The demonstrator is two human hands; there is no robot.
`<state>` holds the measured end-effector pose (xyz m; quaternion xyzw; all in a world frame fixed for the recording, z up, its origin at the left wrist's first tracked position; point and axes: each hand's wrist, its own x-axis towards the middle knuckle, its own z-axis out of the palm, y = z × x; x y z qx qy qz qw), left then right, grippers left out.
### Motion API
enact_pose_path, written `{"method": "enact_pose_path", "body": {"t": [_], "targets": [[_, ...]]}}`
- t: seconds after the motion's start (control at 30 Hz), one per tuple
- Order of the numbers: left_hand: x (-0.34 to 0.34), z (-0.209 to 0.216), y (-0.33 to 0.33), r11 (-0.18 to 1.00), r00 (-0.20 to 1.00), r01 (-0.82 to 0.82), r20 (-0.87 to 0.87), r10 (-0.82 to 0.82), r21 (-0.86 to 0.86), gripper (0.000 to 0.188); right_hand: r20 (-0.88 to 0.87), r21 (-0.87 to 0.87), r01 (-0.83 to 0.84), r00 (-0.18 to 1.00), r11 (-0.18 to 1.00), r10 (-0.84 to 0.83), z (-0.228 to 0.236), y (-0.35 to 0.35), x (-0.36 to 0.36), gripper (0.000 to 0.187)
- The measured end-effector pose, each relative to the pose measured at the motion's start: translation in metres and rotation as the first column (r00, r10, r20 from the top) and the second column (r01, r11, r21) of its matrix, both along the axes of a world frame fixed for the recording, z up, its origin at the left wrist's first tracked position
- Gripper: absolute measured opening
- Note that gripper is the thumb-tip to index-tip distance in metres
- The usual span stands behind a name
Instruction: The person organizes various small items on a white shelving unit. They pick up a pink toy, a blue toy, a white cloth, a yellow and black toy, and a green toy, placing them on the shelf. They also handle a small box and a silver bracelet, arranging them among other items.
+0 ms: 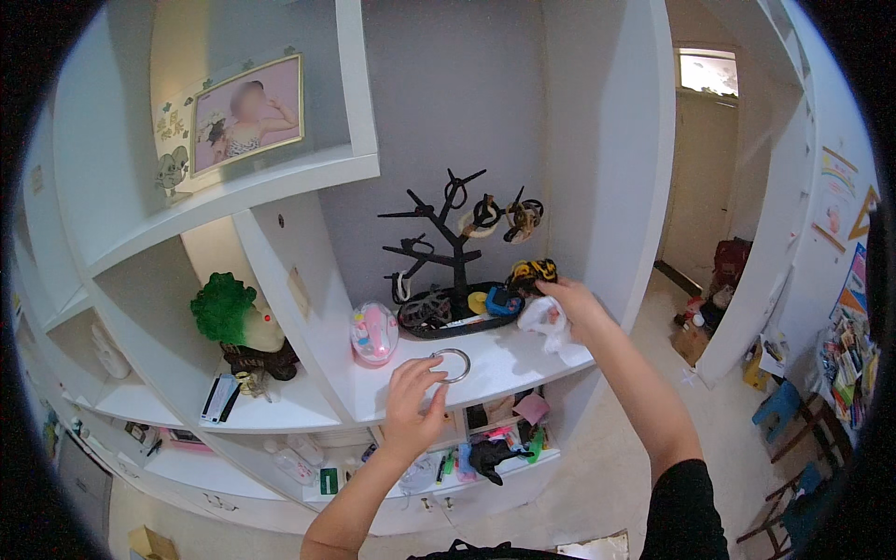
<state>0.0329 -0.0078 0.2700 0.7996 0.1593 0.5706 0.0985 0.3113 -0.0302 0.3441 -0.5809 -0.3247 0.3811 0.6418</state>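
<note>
My left hand (417, 408) is at the front of the white shelf, its fingers on the left edge of a silver bangle (468, 366). Over the right end of a black oval tray (431, 330), my right hand (572, 306) pinches a bundle of yellow-and-black hair ties (532, 272). Crumpled white plastic or tissue (545, 320) lies beside that hand. A black tree-shaped stand (458, 252) rises from the tray, with hair ties (481, 216) on its branches. Around its foot the tray holds a blue item (504, 301), a yellow round piece (477, 302) and dark bands.
A pink-and-white clear case (374, 333) stands left of the tray. The left compartment holds a green-topped ornament (245, 317); above it is a framed photo (247, 117). Assorted small things, including a black figure (495, 457), fill the lower shelf. Small chairs (782, 411) stand at right.
</note>
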Motion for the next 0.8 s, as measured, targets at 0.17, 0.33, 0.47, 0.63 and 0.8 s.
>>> {"method": "enact_pose_path", "body": {"t": [0.17, 0.33, 0.47, 0.63, 0.8], "targets": [[-0.008, -0.004, 0.005, 0.997, 0.998, -0.062, 0.017, 0.061, 0.046, 0.020, 0.148, -0.214, 0.042, 0.989, 0.976, -0.010, -0.001, 0.085, -0.005, 0.021], [-0.003, -0.006, 0.008, 0.999, 0.998, 0.014, 0.068, -0.011, -0.047, 0.021, 0.515, -0.391, -0.042, 0.818, 0.919, 0.257, -0.020, 0.152, 0.029, 0.036], [-0.013, -0.003, 0.005, 0.992, 0.996, 0.020, 0.090, -0.008, -0.128, 0.022, 0.866, -0.372, 0.184, 0.421, 0.910, 0.269, 0.001, 0.140, -0.004, 0.058], [-0.006, -0.009, 0.009, 0.991, 0.991, 0.043, 0.131, -0.027, -0.127, 0.027, 0.969, -0.225, 0.316, 0.175, 0.922, 0.177, 0.007, 0.120, 0.005, 0.051], [-0.006, -0.010, 0.006, 0.976, 0.986, 0.078, 0.162, -0.045, -0.202, 0.030, 0.986, -0.149, 0.223, 0.109, 0.963, 0.127, 0.011, 0.102, -0.001, 0.036]]}}
